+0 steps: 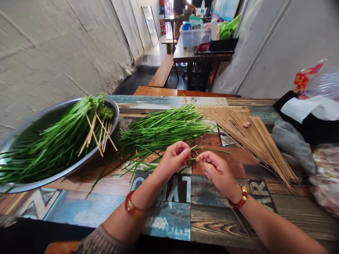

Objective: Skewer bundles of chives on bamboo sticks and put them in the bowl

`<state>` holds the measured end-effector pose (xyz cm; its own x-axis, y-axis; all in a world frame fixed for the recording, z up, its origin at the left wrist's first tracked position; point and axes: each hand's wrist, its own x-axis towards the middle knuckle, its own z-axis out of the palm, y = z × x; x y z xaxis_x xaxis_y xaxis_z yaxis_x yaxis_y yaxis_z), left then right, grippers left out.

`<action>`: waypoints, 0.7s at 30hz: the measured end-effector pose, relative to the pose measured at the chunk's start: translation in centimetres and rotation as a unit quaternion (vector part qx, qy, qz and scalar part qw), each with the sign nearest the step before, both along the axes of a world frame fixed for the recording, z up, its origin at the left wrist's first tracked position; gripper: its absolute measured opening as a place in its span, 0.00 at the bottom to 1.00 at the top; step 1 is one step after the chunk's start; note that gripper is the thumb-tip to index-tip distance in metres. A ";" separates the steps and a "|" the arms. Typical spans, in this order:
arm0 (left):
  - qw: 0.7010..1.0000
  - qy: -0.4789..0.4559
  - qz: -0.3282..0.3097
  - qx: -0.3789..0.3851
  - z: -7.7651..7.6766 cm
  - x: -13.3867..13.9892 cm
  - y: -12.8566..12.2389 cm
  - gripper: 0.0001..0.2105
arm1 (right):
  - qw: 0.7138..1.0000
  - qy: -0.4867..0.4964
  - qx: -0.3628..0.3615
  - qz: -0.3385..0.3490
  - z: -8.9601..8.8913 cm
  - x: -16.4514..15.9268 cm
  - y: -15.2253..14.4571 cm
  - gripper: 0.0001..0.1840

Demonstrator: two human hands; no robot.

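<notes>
My left hand (174, 157) is closed in a pinch on thin green chive stalks (193, 147), whose pale ends poke out past the fingertips. Close on its right, my right hand (215, 171) pinches a thin bamboo skewer (241, 224), which runs back under the wrist towards the table's front edge. The skewer's tip is beside the stalk ends; whether it pierces them I cannot tell. Behind my hands lies a pile of loose chives (169, 123). To the right, bare bamboo skewers (267, 148) are fanned out on the table.
At left stands a metal basin (116, 109) with skewered chive bundles (63, 137). A grey plastic bag (290, 137) and a clear bag of pale pieces (327, 173) sit at right. Beyond are a bench (162, 70), another table with a plastic bin (194, 37), and a person far back.
</notes>
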<state>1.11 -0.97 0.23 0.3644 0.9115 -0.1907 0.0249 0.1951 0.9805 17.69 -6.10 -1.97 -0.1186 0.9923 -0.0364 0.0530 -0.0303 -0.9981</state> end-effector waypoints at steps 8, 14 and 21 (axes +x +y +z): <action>1.000 0.011 0.008 0.011 0.3 0.2 -0.5 0.09 | 0.986 -0.144 0.086 0.001 -0.3 0.2 -0.1 0.12; 0.999 0.019 0.006 0.035 0.4 0.3 -0.8 0.07 | 0.983 -0.152 0.100 -0.003 0.0 0.1 -0.1 0.14; 1.000 0.010 0.016 0.025 0.5 0.3 -0.8 0.07 | 0.988 -0.131 0.077 -0.013 -0.4 0.0 -0.1 0.14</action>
